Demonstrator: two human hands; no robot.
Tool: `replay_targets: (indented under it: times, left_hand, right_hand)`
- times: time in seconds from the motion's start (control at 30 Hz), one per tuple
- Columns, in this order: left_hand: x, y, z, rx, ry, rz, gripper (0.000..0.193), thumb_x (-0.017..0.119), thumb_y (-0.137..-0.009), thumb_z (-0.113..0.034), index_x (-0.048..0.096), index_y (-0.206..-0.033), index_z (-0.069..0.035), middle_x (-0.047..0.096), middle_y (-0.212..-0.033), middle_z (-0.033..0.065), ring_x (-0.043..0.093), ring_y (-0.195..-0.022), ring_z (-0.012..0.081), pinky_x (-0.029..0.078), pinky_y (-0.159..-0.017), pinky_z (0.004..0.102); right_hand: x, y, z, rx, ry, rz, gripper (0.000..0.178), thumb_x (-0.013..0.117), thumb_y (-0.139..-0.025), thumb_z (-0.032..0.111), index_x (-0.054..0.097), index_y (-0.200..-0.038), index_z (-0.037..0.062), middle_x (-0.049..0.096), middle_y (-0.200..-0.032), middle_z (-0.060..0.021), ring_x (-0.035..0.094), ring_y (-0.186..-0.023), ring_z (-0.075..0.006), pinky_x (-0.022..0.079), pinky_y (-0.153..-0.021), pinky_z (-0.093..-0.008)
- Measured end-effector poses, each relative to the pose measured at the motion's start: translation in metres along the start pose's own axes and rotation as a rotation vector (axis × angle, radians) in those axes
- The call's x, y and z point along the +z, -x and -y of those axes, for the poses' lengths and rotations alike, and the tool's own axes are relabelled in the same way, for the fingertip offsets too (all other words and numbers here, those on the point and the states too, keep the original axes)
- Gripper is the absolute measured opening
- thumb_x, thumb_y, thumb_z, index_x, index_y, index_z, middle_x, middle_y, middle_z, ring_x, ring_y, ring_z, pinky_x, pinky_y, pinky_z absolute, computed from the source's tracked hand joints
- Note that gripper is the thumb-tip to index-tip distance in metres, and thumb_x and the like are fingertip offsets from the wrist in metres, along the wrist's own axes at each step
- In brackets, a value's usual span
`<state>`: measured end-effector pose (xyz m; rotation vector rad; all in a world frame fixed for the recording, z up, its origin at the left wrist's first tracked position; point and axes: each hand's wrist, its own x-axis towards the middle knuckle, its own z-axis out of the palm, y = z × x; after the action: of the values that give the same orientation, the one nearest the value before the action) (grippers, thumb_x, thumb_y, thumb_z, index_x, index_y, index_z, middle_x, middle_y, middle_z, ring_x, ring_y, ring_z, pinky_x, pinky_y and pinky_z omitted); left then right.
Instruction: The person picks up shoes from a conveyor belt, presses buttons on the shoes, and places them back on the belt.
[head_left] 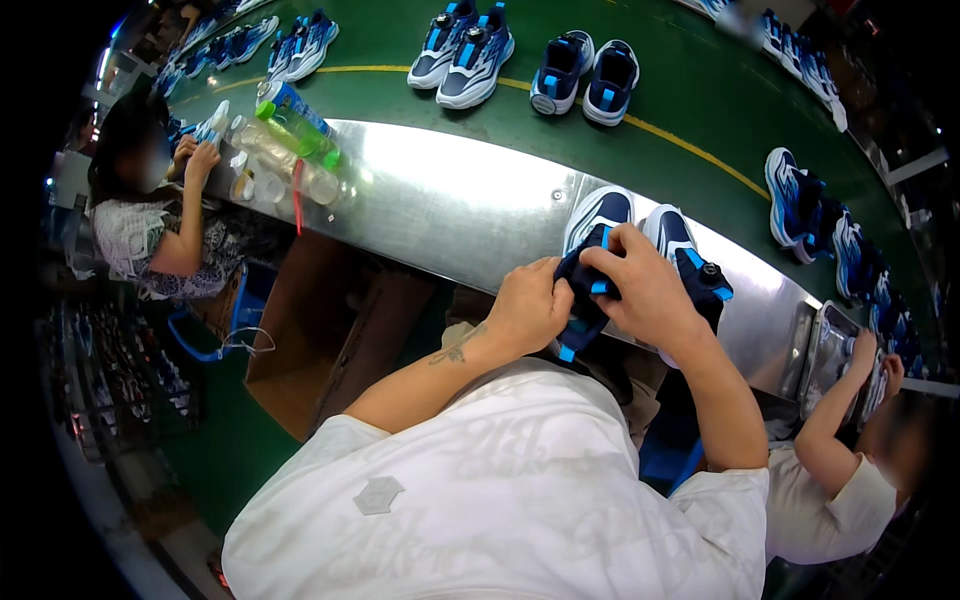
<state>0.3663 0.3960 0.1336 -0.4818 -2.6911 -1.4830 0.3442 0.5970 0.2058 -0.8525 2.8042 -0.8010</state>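
Directly ahead of me, a navy, white and light-blue sneaker (601, 212) rests toe-away at the near edge of the metal worktop. My left hand (533, 308) is closed on the left side of its dark collar. From above, my right hand (640, 287) pinches at the shoe's opening, next to a light-blue tab; the fingertips partly hide what they grip. A matching sneaker (672, 232) with a dark round dial stands just to the right, partly covered by my right hand and forearm.
Beyond the metal worktop (440, 190) runs a green surface (370, 95) carrying several pairs of sneakers (472, 60). Bottles (300, 135) stand on the worktop's left part. Co-workers sit at left and right, handling shoes. A cardboard box (310, 330) is below left.
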Motion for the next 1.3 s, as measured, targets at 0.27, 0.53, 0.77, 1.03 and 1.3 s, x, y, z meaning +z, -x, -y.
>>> replay_targets:
  times: [0.27, 0.53, 0.77, 1.03, 1.3]
  left_hand:
    - [-0.013, -0.036, -0.039, 0.382, 0.076, -0.148, 0.042, 0.066, -0.074, 0.007, 0.062, -0.114, -0.001, 0.061, -0.13, 0.0212, 0.059, -0.121, 0.0455, 0.05, -0.101, 0.0479]
    - [-0.006, -0.063, -0.025, 0.644, -0.205, 0.333, 0.041, 0.069, -0.063, 0.01, 0.062, -0.101, -0.003, 0.06, -0.13, 0.0179, 0.054, -0.128, 0.0394, 0.04, -0.111, 0.0532]
    - [0.002, -0.052, -0.029, 0.452, -0.082, 0.009, 0.062, 0.072, -0.069, 0.008, 0.056, -0.128, -0.001, 0.058, -0.137, 0.0215, 0.051, -0.133, 0.0418, 0.04, -0.112, 0.0515]
    - [0.008, -0.032, -0.009, 0.063, 0.022, -0.094, 0.041, 0.071, -0.076, 0.005, 0.064, -0.116, 0.002, 0.07, -0.108, 0.0203, 0.069, -0.093, 0.0434, 0.056, -0.077, 0.0412]
    - [0.014, -0.03, -0.004, 0.146, -0.065, -0.2, 0.038, 0.063, -0.073, 0.01, 0.067, -0.111, 0.006, 0.071, -0.111, 0.02, 0.069, -0.091, 0.0451, 0.057, -0.075, 0.0448]
  right_hand:
    - [0.063, 0.042, 0.006, 0.34, -0.324, -0.434, 0.088, 0.079, -0.081, 0.005, 0.037, -0.159, 0.0048, 0.059, -0.115, -0.0168, 0.064, -0.093, -0.03, 0.055, -0.081, -0.0383]
    - [0.097, 0.052, -0.015, 0.482, -1.021, -0.532, 0.071, 0.068, -0.094, -0.002, 0.036, -0.157, 0.0014, 0.056, -0.108, -0.0069, 0.062, -0.086, -0.0097, 0.052, -0.075, -0.0231]
    - [0.048, 0.064, 0.012, 0.372, -0.582, -0.357, 0.059, 0.062, -0.091, -0.002, 0.047, -0.148, -0.0009, 0.069, -0.116, -0.0203, 0.073, -0.088, -0.0333, 0.058, -0.079, -0.0424]
    - [-0.018, 0.001, -0.007, -0.041, -0.054, -0.123, 0.026, 0.063, -0.098, 0.009, 0.065, -0.123, 0.0055, 0.066, -0.113, -0.0138, 0.065, -0.103, -0.0338, 0.055, -0.083, -0.0422]
    - [-0.019, -0.025, -0.006, 0.034, 0.275, 0.188, 0.028, 0.067, -0.096, 0.029, 0.065, -0.099, 0.0018, 0.063, -0.094, -0.0136, 0.063, -0.094, -0.0324, 0.055, -0.076, -0.0423]
